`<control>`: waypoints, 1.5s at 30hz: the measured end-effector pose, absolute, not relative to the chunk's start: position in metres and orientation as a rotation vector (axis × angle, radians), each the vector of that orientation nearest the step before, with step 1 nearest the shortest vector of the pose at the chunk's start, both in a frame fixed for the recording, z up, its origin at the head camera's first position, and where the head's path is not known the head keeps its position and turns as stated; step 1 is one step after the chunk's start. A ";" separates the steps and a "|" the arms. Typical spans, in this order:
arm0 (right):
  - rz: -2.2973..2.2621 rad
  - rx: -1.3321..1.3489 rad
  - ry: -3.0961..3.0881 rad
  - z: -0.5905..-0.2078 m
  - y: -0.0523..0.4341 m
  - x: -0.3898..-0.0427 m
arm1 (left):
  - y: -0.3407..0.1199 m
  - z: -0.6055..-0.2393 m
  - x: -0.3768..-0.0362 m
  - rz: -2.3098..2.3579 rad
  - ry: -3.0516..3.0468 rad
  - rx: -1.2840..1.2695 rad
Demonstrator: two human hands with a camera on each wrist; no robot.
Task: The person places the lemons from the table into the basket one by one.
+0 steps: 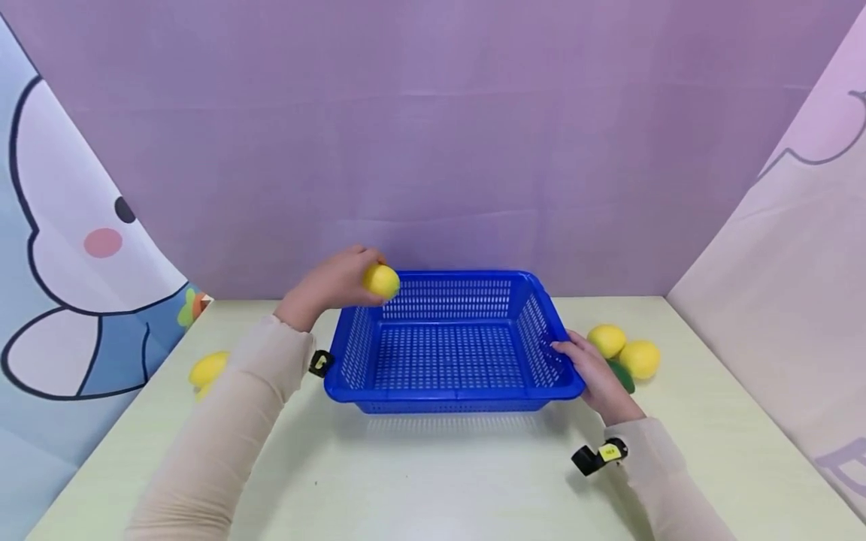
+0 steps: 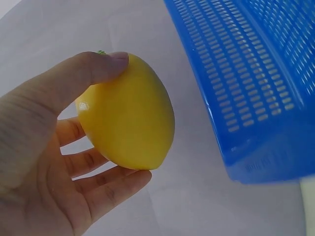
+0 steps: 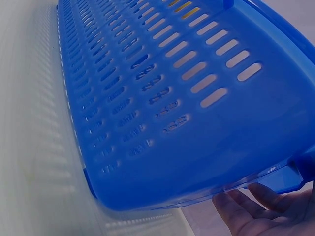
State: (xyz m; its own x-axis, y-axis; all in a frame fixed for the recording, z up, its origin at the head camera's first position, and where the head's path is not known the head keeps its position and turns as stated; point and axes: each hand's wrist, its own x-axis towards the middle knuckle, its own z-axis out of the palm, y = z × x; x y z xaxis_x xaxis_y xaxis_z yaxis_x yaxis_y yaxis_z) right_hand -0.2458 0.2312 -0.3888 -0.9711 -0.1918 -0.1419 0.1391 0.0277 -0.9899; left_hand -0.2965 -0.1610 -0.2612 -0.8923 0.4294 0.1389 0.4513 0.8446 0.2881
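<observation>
While the basket [image 1: 453, 394] is slotted, the left hand [image 1: 338, 282] grips a smooth lemon [image 2: 133, 113].

Blue grid-patterned basket [image 1: 453, 394], yellow lemon [image 1: 383, 281]; half-hidden object [image 1: 622, 376] looks dark green

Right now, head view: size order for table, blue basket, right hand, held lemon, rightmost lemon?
1. Table
2. Blue basket
3. Right hand
Held lemon, rightmost lemon: too alike to rank; the held one is partly covered.
</observation>
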 end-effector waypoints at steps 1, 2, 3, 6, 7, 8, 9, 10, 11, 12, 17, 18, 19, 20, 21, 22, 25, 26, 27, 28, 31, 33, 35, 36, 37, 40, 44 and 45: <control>-2.037 -0.056 2.068 -0.388 0.232 -0.246 | -0.159 -0.261 -0.298 -0.501 -2.948 -0.707; -2.036 -0.061 2.070 -0.388 0.232 -0.246 | -0.157 -0.261 -0.299 -0.509 -2.945 -0.706; -2.035 -0.061 2.075 -0.388 0.233 -0.246 | -0.154 -0.261 -0.300 -0.520 -2.940 -0.708; -2.034 -0.061 2.087 -0.387 0.235 -0.246 | -0.147 -0.261 -0.305 -0.547 -2.932 -0.715; -2.033 -0.059 2.087 -0.387 0.234 -0.246 | -0.145 -0.262 -0.306 -0.549 -2.932 -0.717; -2.032 -0.060 2.086 -0.387 0.234 -0.246 | -0.143 -0.263 -0.307 -0.553 -2.933 -0.720; -2.033 -0.058 2.084 -0.387 0.234 -0.246 | -0.142 -0.264 -0.309 -0.563 -2.935 -0.725; -2.033 -0.058 2.083 -0.388 0.234 -0.246 | -0.140 -0.264 -0.309 -0.575 -2.935 -0.732; -2.034 -0.060 2.082 -0.388 0.234 -0.246 | -0.138 -0.265 -0.310 -0.587 -2.937 -0.738; -2.034 -0.062 2.080 -0.388 0.234 -0.246 | -0.137 -0.266 -0.310 -0.602 -2.938 -0.743; -2.031 -0.068 2.077 -0.388 0.234 -0.245 | -0.130 -0.268 -0.315 -0.624 -2.947 -0.747; -2.031 -0.068 2.075 -0.388 0.234 -0.245 | -0.129 -0.268 -0.316 -0.623 -2.948 -0.750; -2.031 -0.070 2.073 -0.388 0.234 -0.245 | -0.127 -0.268 -0.318 -0.620 -2.952 -0.751; -2.031 -0.072 2.074 -0.388 0.234 -0.245 | -0.126 -0.268 -0.319 -0.622 -2.954 -0.753; -2.032 -0.070 2.075 -0.388 0.234 -0.245 | -0.124 -0.268 -0.321 -0.620 -2.955 -0.756; -2.032 -0.067 2.075 -0.388 0.234 -0.246 | -0.123 -0.268 -0.322 -0.621 -2.958 -0.759; -2.033 -0.057 2.078 -0.388 0.235 -0.246 | -0.119 -0.269 -0.326 -0.616 -2.974 -0.753; -2.031 -0.051 2.082 -0.388 0.235 -0.246 | -0.117 -0.269 -0.327 -0.618 -2.979 -0.750; -2.029 -0.046 2.084 -0.388 0.235 -0.246 | -0.116 -0.270 -0.328 -0.624 -2.982 -0.751; -2.027 -0.043 2.085 -0.388 0.235 -0.246 | -0.115 -0.271 -0.329 -0.630 -2.985 -0.753; -2.024 -0.037 2.086 -0.387 0.235 -0.246 | -0.112 -0.274 -0.331 -0.642 -2.992 -0.757; -2.024 -0.036 2.086 -0.386 0.235 -0.246 | -0.110 -0.277 -0.333 -0.653 -2.997 -0.757; -2.020 -0.035 2.088 -0.386 0.235 -0.246 | -0.109 -0.279 -0.334 -0.661 -3.009 -0.749; -2.018 -0.033 2.091 -0.385 0.235 -0.246 | -0.109 -0.280 -0.334 -0.668 -3.015 -0.746; -2.015 -0.032 2.095 -0.385 0.235 -0.245 | -0.108 -0.281 -0.335 -0.674 -3.024 -0.741; -2.013 -0.027 2.100 -0.384 0.234 -0.245 | -0.107 -0.282 -0.336 -0.683 -3.059 -0.714; -2.017 -0.037 2.092 -0.383 0.233 -0.244 | -0.106 -0.284 -0.335 -0.677 -3.117 -0.657; -2.017 -0.041 2.090 -0.383 0.233 -0.243 | -0.106 -0.284 -0.335 -0.682 -3.128 -0.646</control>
